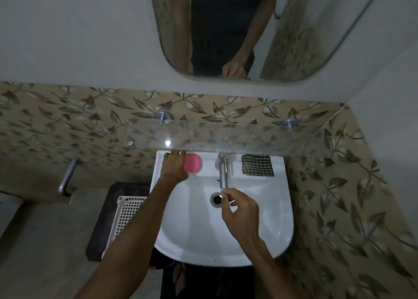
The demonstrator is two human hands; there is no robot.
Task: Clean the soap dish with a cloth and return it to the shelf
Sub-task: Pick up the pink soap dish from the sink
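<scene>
On the sink [260, 242] ledge, the soap dish [193, 166] sat left of the tap [222, 172], the cloth [257, 165] right, under the shelf [226, 135].

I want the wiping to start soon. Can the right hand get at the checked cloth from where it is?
Probably yes: the right hand hovers over the basin, and the checked cloth lies uncovered right of the tap.

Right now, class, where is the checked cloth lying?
In the head view, the checked cloth lies flat on the back ledge of the white sink, right of the tap, under the glass shelf.
</scene>
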